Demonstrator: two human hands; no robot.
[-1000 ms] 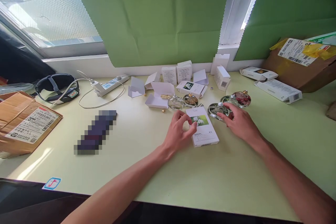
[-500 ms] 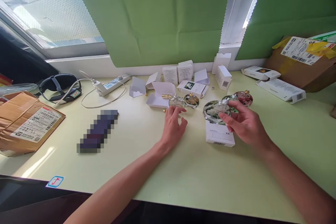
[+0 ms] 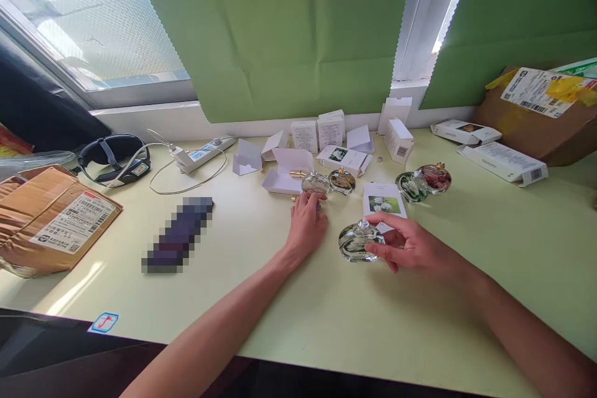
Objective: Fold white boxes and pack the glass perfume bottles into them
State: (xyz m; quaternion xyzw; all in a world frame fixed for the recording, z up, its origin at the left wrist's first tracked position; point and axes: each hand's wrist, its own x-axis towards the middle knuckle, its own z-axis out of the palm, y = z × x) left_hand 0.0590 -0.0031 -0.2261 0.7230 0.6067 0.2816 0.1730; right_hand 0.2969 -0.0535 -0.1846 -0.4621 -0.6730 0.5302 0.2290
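Observation:
My right hand (image 3: 403,242) grips a round, flat glass perfume bottle (image 3: 357,244) by its side, thumb and fingers on its right edge. Just behind that hand, a white box with a white-flower picture (image 3: 385,200) lies on the table. With fingers loosely bent, my left hand (image 3: 306,224) rests on the tabletop. Its fingertips reach the front of another clear glass bottle (image 3: 314,183), and I see nothing held in it. A dark patterned bottle with a gold neck (image 3: 342,180) stands beside that one. Farther right are a green-and-white bottle (image 3: 412,186) and a red one (image 3: 435,179).
Opened white boxes (image 3: 291,175) and upright ones (image 3: 304,135) line the back under a green curtain (image 3: 298,37). A pixelated dark object (image 3: 180,233), a power strip (image 3: 205,154), a headset (image 3: 114,158) and a carton (image 3: 60,217) are left. Another carton (image 3: 536,124) stands right.
My right hand has brought its bottle left and nearer to me, off the white box, whose flower picture now shows. My left hand stays in about the same place, its fingers drawn slightly closer together.

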